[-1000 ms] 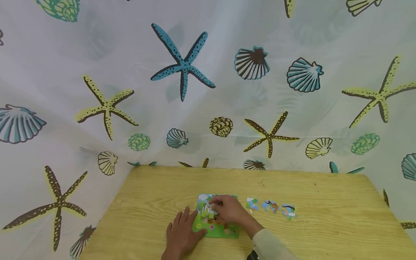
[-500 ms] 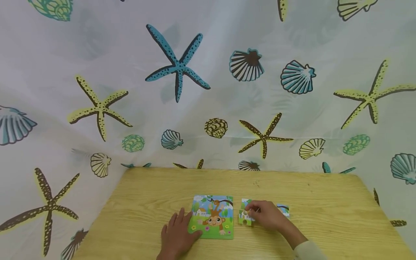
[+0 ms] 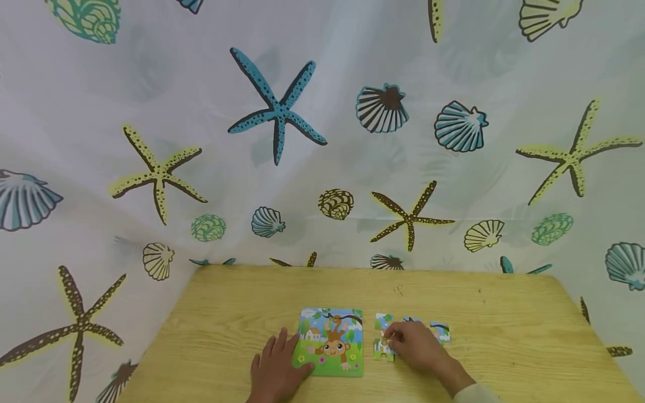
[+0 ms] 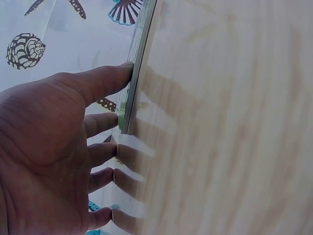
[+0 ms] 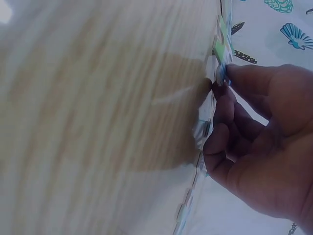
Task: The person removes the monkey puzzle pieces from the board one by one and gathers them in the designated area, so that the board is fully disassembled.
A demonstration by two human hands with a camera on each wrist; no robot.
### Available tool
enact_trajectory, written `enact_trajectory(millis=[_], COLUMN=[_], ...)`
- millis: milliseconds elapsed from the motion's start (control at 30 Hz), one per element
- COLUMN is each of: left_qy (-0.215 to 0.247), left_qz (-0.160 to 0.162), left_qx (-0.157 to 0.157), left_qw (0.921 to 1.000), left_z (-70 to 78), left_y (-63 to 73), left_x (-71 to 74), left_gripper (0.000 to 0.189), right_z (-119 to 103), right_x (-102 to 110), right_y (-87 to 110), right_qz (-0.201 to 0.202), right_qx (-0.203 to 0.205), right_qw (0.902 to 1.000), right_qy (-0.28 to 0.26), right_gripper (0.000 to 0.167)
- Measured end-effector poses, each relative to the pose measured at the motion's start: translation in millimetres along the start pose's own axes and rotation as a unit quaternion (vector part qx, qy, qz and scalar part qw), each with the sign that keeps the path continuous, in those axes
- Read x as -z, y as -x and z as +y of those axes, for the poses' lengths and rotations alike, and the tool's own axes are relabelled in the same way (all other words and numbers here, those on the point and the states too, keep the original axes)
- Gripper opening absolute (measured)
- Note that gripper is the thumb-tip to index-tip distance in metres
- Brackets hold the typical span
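Note:
My left hand (image 3: 277,364) lies with straight, spread fingers at the left side of a square monkey-picture board (image 3: 330,366). In the left wrist view, its thumb (image 4: 110,81) presses the board's edge and the other fingers reach down to the table. To the right of the board, my right hand (image 3: 418,344) pinches a jigsaw piece (image 3: 384,350) between thumb and fingertips. That piece (image 5: 221,51) is tilted close over the table in the right wrist view. Beyond it lies a green and blue piece (image 3: 384,319); another piece (image 3: 411,321) is partly hidden behind the hand.
One more jigsaw piece (image 3: 440,331) with a dark branch lies right of the right hand. The wooden table (image 3: 242,296) meets a white cloth (image 3: 302,240) printed with starfish and shells at its back and sides.
My right hand has moved right, from over the board to the loose pieces, where it now has a piece pinched. The left hand has stayed at the board's left edge.

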State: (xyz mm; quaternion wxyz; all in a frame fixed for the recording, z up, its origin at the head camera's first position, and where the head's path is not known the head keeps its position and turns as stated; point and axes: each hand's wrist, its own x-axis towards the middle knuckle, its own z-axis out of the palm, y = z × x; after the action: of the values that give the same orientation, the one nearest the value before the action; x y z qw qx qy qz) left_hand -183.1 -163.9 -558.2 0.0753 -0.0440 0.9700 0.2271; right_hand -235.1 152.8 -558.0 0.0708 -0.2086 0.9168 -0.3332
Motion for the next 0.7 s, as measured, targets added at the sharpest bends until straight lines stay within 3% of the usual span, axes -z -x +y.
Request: enact_trajectory(millis=[400,700], left_qy=[-0.022,0.000], left_qz=[-0.003,0.010], left_qx=[0.006,0.003], left_qw=[0.9997,0.9999], left_z=[-9.8,-9.6], left_y=[-6.3,-8.2], left_x=[-12.6,-14.4], left_gripper=[0.081,0.081], right_z=[-6.0,-7.0], right_x=[-7.2,-7.4], right_y=[-0.4,-0.8], right_qz=[0.027,0.029], right_qx=[-0.010,-0.003], right_qw=[0.9994,0.9987], right_qy=[0.022,0.042], right_gripper=[0.015,0.015])
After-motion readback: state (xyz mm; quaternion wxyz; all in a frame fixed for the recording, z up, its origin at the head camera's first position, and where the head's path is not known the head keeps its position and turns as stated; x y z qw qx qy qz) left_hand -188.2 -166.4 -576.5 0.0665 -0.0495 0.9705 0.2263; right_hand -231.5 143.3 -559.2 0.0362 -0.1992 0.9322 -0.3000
